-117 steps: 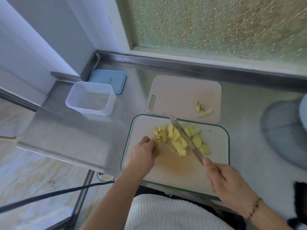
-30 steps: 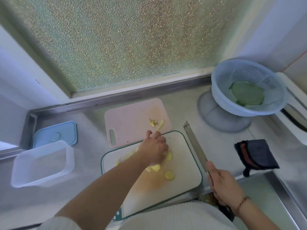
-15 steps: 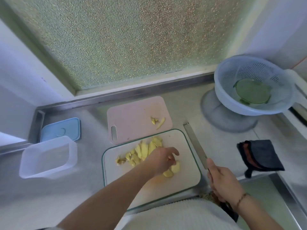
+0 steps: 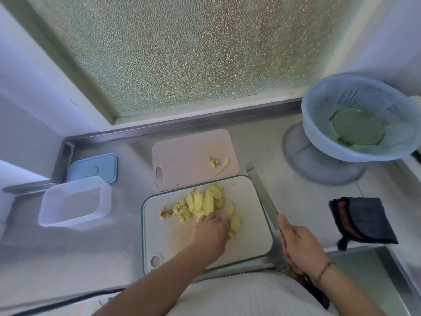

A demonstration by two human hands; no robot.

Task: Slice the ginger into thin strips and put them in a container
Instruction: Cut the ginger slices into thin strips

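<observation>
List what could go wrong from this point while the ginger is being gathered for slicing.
1. The right hand holds the knife off the white cutting board, blade over the counter; bringing it back blind could nick the left hand lying on the ginger slices.
2. The slices lie loosely overlapped, so they may slide under the blade and give uneven strips.
3. The clear container sits well to the left, so strips may drop in transfer.
</observation>
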